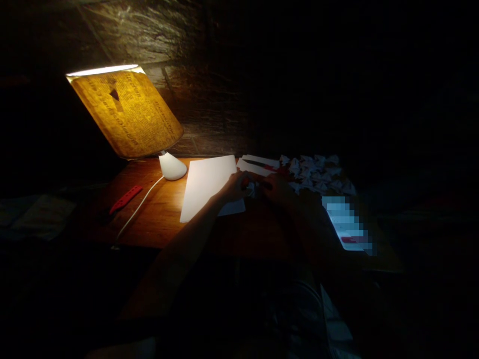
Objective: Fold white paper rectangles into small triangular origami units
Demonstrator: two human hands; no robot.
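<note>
My left hand (235,185) and my right hand (277,188) meet over the dim middle of the table, fingers closed. Between them is a small piece of folded white paper (252,189), partly hidden by the fingers. A stack of blank white paper (207,184) lies under and beside my left forearm. Just beyond the hands are smaller white paper pieces (258,158), with a dark blade with a red handle (270,168) across them. Many small folded paper figures (316,172) cluster to the right of my right hand; their exact shape is too dark to make out.
A tilted lamp with a printed yellow shade (129,112) and white base (172,167) stands at the back left, its white cord (144,199) running forward. A red-handled object (126,199) lies left of the cord. A lit phone (344,222) rests at right. Behind rises a stone-like wall (209,109).
</note>
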